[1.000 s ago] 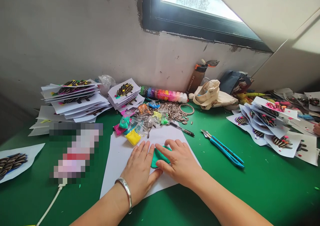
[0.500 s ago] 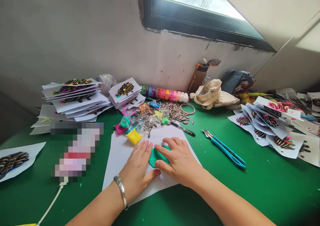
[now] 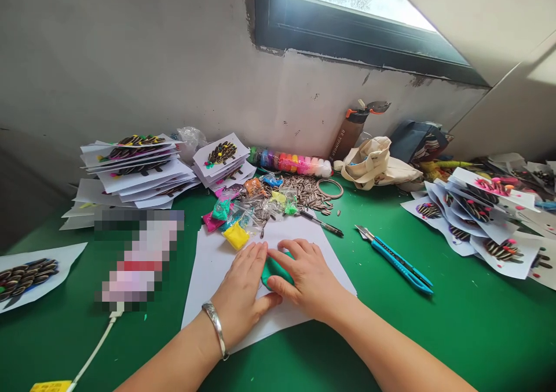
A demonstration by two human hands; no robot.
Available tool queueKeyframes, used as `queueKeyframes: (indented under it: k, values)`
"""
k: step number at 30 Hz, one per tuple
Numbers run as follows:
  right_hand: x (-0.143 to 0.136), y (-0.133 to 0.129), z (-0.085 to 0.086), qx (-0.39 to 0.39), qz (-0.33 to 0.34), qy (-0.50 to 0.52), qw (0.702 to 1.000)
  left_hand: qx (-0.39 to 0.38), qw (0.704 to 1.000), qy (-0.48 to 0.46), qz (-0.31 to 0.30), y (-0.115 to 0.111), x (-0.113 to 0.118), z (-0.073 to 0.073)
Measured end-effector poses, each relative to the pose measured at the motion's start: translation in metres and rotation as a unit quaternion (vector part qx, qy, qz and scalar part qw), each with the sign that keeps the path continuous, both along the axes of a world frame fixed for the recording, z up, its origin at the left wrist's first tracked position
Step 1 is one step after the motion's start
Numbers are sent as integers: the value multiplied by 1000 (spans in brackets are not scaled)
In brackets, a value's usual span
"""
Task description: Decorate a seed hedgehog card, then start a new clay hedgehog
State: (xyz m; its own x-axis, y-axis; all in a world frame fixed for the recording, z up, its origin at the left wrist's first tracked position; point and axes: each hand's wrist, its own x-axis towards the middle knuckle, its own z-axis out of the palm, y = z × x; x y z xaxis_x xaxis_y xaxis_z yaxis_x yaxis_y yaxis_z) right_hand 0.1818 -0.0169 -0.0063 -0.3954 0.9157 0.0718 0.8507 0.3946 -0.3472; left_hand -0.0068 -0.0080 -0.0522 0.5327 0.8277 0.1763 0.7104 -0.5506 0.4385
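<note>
Readable text: "BE YOUNGER" on brown bottle (image 3: pixel 351 132).
Pale capitals, set lengthwise down bottle's side, reading from lid end (image 3: pixel 358 114) toward base; any characters past the final R too small to tell. Pixelated patch (image 3: pixel 139 264) at left, content unreadable.

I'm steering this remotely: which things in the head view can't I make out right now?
All in the head view:
Flat green clay-like piece: partly covered by the right hand; whether the left hand touches it is unclear.
Pixelated object on a white cable: masked by blocks, identity lost.
Flat yellow thing: cut off by the bottom edge.
White paper sheet bearing dark striped seeds: cut off by the left edge.
</note>
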Motion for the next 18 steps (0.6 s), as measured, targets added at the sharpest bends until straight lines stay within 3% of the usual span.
queueKeyframes:
  k: [18]
  values:
    - [1, 0, -1, 4, 7, -2, 1000, -16, 1000, 17, 12, 0, 1, 3]
